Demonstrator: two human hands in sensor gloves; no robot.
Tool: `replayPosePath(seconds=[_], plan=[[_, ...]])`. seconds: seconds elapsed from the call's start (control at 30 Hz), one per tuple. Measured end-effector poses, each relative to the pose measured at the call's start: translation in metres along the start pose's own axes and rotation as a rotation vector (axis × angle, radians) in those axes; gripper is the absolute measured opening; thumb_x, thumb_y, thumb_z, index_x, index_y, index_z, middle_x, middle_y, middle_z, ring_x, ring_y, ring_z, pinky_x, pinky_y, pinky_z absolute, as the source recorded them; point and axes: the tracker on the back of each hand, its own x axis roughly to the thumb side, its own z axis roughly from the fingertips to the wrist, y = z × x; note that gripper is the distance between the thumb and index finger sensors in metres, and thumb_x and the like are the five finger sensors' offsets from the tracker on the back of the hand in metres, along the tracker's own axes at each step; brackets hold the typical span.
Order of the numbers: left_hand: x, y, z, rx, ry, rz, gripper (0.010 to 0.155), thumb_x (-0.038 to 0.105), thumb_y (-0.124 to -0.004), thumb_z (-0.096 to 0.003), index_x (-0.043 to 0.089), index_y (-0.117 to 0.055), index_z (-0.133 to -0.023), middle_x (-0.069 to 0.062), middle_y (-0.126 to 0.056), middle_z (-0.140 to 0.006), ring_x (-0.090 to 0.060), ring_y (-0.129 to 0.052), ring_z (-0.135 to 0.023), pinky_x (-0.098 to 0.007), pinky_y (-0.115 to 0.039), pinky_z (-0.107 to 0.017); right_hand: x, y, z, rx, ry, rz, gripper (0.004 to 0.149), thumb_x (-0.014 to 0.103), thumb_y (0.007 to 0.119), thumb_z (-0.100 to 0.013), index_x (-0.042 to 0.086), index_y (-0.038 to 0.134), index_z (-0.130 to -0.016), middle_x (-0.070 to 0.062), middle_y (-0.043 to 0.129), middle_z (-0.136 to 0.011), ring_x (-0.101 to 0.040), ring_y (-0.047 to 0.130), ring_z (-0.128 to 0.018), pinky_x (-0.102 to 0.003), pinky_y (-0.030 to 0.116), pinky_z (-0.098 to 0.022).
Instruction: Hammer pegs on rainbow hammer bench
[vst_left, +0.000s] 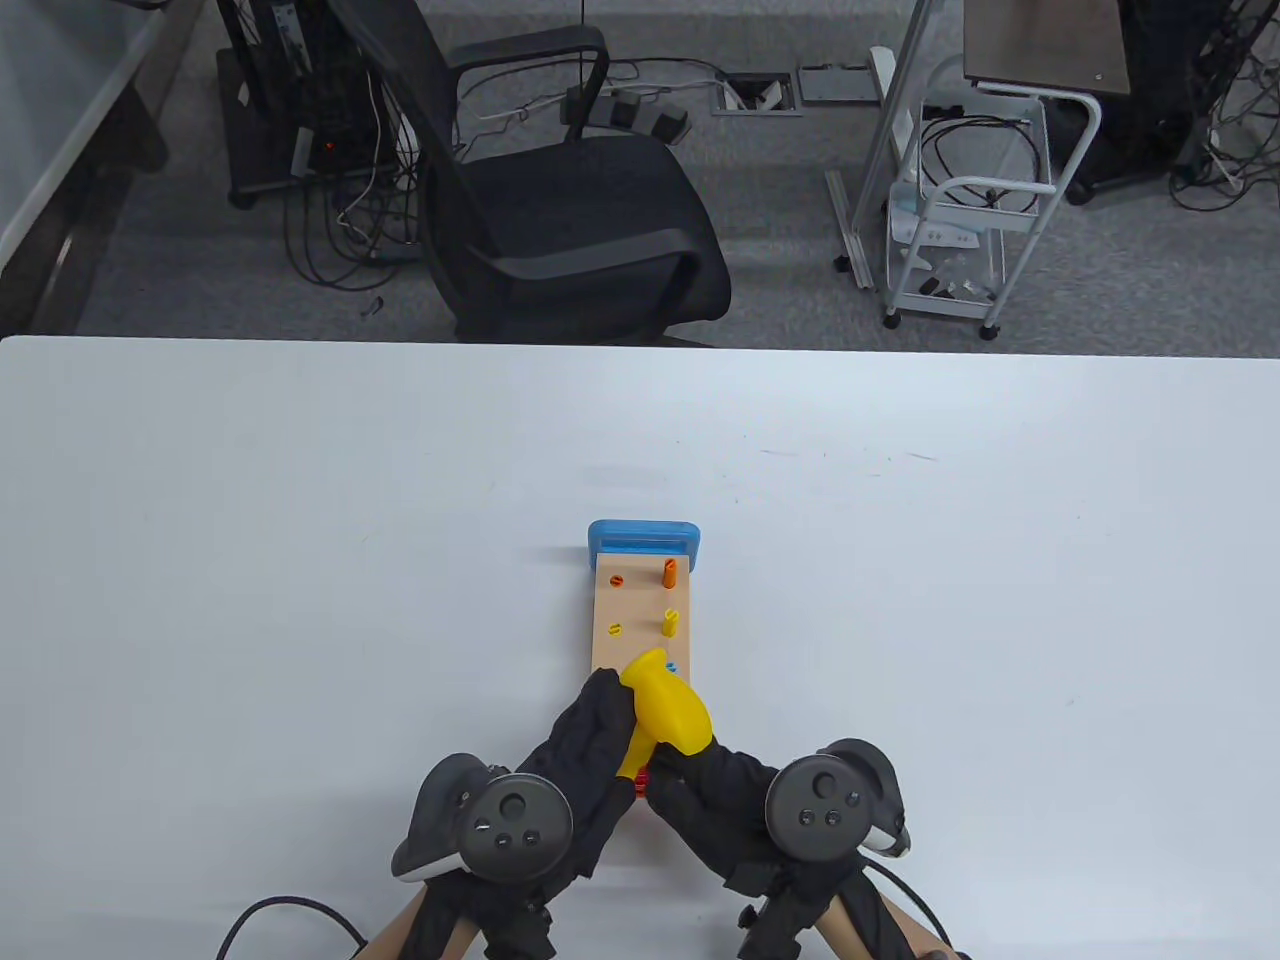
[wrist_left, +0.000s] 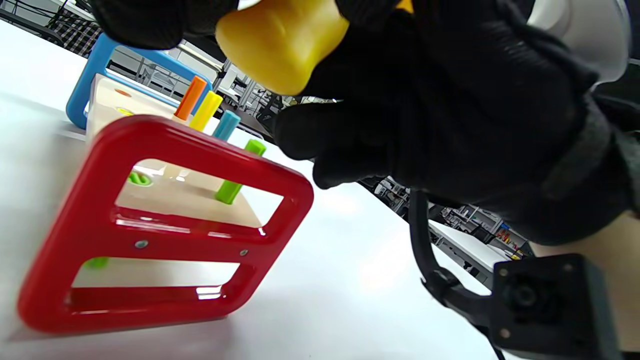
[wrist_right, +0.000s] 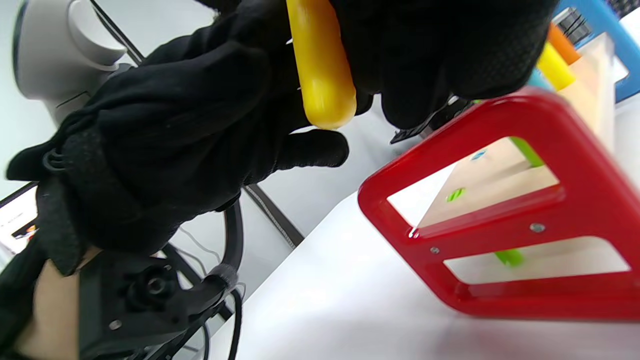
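The left grip (vst_left: 590, 740) and the right grip (vst_left: 715, 800) are brought close together, fingers curled, with a tracker strapped on the back of each.

white table (vst_left: 300, 520), black office chair (vst_left: 570, 200), white cart (vst_left: 965, 230), grey carpet (vst_left: 780, 200)

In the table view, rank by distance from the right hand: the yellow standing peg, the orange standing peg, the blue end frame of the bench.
From the right hand:
1. Yellow standing peg, right row, mid-bench.
2. Orange standing peg, same row, farther up.
3. Blue end frame, at the bench's far end.
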Motion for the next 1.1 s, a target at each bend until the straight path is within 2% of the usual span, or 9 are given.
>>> replayPosePath(seconds=[0.2, 0.4, 0.5, 0.6, 0.73, 0.9, 0.93, 1.0, 1.1], plan=[[-0.001, 0.0, 0.001, 0.057, -0.021, 0.044, 0.069, 0.026, -0.064, -0.0608, -0.005, -0.038, -0.117, -0.042, -0.044, -0.121, -0.064, -0.063, -0.105, -0.068, -0.069, -0.068, 0.002, -0.005, 0.002, -0.087, -0.002, 0.03, 0.073, 0.041, 0.053, -0.065, -0.014, 0.038, -0.11, -0.033, 0.067, -0.104, -0.05, 0.077, -0.085, -0.064, 0.069, -0.059], [0.003, -0.003, 0.001, 0.061, -0.036, 0.03, 0.068, 0.028, -0.063, -0.0611, -0.002, -0.04, -0.117, -0.04, -0.046, -0.122, -0.063, -0.063, -0.106, -0.068, -0.068, -0.069, 0.007, -0.009, 0.003, -0.155, 0.0, 0.127, 0.064, 0.035, 0.06, -0.064, -0.013, 0.047, -0.105, -0.027, 0.079, -0.093, -0.044, 0.085, -0.076, -0.062, 0.072, -0.057], [-0.003, -0.001, 0.003, 0.129, 0.033, -0.007, 0.067, 0.037, -0.062, -0.0614, 0.005, -0.048, -0.119, -0.038, -0.051, -0.122, -0.061, -0.067, -0.104, -0.067, -0.07, -0.067, 0.006, -0.015, 0.006, -0.2, -0.007, 0.142, 0.064, 0.034, 0.059, -0.065, -0.014, 0.045, -0.106, -0.026, 0.08, -0.091, -0.043, 0.085, -0.073, -0.062, 0.071, -0.057], [-0.022, -0.003, 0.003, 0.175, 0.205, -0.098, 0.081, 0.051, -0.056, -0.06, 0.001, -0.036, -0.121, -0.04, -0.051, -0.121, -0.062, -0.069, -0.102, -0.069, -0.069, -0.066, 0.003, -0.027, 0.01, -0.282, 0.016, 0.216, 0.066, 0.033, 0.057, -0.066, -0.016, 0.04, -0.107, -0.024, 0.079, -0.088, -0.043, 0.083, -0.072, -0.065, 0.069, -0.057], [-0.049, -0.021, 0.0, 0.052, 0.333, -0.067, 0.083, 0.057, -0.045, -0.0584, 0.006, -0.035, -0.123, -0.046, -0.045, -0.12, -0.068, -0.065, -0.1, -0.07, -0.068, -0.065, -0.005, -0.045, 0.015, -0.359, 0.079, 0.307, 0.066, 0.033, 0.057, -0.066, -0.015, 0.041, -0.106, -0.024, 0.079, -0.086, -0.042, 0.081, -0.07, -0.066, 0.069, -0.057], [-0.064, -0.051, -0.007, -0.074, 0.392, 0.045, 0.084, 0.059, -0.035, -0.0556, 0.003, -0.052, -0.117, -0.048, -0.052, -0.116, -0.067, -0.075, -0.094, -0.066, -0.074, -0.062, -0.023, -0.058, 0.019, -0.379, 0.14, 0.313, 0.062, 0.033, 0.056, -0.065, -0.013, 0.044, -0.105, -0.024, 0.076, -0.088, -0.044, 0.081, -0.072, -0.068, 0.07, -0.055], [-0.065, -0.054, -0.007, -0.085, 0.395, 0.055, 0.083, 0.058, -0.035, -0.0556, 0.003, -0.056, -0.115, -0.048, -0.055, -0.115, -0.065, -0.078, -0.092, -0.065, -0.076, -0.061, -0.025, -0.059, 0.019, -0.379, 0.148, 0.318, 0.061, 0.032, 0.055, -0.065, -0.012, 0.044, -0.105, -0.025, 0.076, -0.09, -0.047, 0.081, -0.074, -0.068, 0.071, -0.055], [-0.068, -0.061, -0.008, -0.106, 0.39, 0.086, 0.077, 0.058, -0.035, -0.0565, 0.009, -0.049, -0.114, -0.046, -0.064, -0.111, -0.06, -0.086, -0.088, -0.062, -0.079, -0.059, -0.034, -0.059, 0.018, -0.375, 0.174, 0.332, 0.061, 0.032, 0.054, -0.065, -0.012, 0.042, -0.105, -0.034, 0.073, -0.096, -0.054, 0.083, -0.076, -0.064, 0.077, -0.052], [-0.071, -0.063, -0.007, -0.072, 0.376, 0.116, 0.07, 0.058, -0.036, -0.0573, 0.014, -0.055, -0.108, -0.045, -0.069, -0.107, -0.056, -0.09, -0.085, -0.06, -0.081, -0.057, -0.05, -0.056, 0.013, -0.325, 0.228, 0.327, 0.061, 0.031, 0.055, -0.065, -0.013, 0.042, -0.104, -0.034, 0.078, -0.093, -0.044, 0.092, -0.067, -0.055, 0.084, -0.046]])
